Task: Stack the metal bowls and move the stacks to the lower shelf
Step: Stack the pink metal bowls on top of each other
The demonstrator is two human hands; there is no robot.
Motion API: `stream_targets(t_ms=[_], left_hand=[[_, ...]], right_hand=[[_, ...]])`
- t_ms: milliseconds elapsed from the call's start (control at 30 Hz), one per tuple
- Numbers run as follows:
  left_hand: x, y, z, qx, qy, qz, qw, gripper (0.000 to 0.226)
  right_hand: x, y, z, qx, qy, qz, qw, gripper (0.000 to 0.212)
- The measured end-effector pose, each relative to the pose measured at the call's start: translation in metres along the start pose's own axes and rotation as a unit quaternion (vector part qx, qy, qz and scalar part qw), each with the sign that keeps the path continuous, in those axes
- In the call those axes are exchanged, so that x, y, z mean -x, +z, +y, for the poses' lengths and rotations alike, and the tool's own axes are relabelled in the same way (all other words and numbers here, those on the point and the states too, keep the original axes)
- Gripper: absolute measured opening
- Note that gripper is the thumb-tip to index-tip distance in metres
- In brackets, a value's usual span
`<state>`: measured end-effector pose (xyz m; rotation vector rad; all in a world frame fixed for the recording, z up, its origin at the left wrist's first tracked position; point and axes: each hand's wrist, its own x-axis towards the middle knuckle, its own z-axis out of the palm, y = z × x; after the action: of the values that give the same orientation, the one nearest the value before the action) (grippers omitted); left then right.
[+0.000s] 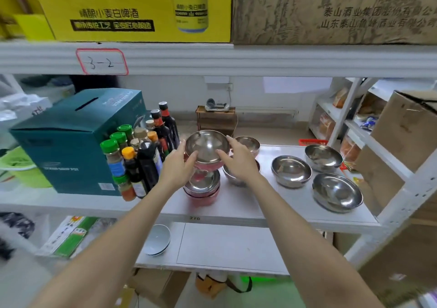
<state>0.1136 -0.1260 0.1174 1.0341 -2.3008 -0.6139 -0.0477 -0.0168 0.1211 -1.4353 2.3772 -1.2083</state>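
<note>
Both my hands hold one metal bowl (207,145) tilted toward me above a short stack of metal bowls (202,187) on the middle shelf (238,209). My left hand (177,163) grips its left rim, my right hand (238,160) its right rim. More metal bowls lie loose on the shelf: one (291,170) to the right, one (323,157) at the far right, one (337,193) near the front right, one (248,143) behind my right hand, and one (233,179) partly hidden under my right wrist. The lower shelf (227,246) is below.
A cluster of sauce and spice bottles (139,151) and a teal box (73,140) stand left of the stack. A white ceramic bowl (158,239) sits on the lower shelf's left. Cardboard boxes (406,137) crowd the right; the upper shelf edge (236,58) hangs overhead.
</note>
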Motion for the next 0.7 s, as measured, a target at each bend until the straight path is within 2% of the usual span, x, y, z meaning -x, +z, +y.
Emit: stream_targets(t_ms=[267, 467, 600, 700], left_hand=[[0.014, 0.025, -0.041, 0.015, -0.031, -0.044, 0.998, 0.064], [0.013, 0.045, -0.061, -0.004, -0.046, -0.055, 0.997, 0.063], [0.011, 0.046, -0.068, -0.057, -0.050, -0.057, 0.995, 0.063], [0.010, 0.046, -0.071, -0.042, -0.055, -0.070, 0.995, 0.062]], right_hand=[[0.015, 0.040, 0.015, 0.013, 0.041, -0.048, 0.998, 0.061], [0.020, 0.063, 0.029, 0.029, 0.062, -0.063, 0.996, 0.061], [0.020, 0.069, 0.029, 0.046, 0.068, -0.069, 0.994, 0.062], [0.018, 0.071, 0.030, 0.057, 0.066, -0.071, 0.994, 0.062]])
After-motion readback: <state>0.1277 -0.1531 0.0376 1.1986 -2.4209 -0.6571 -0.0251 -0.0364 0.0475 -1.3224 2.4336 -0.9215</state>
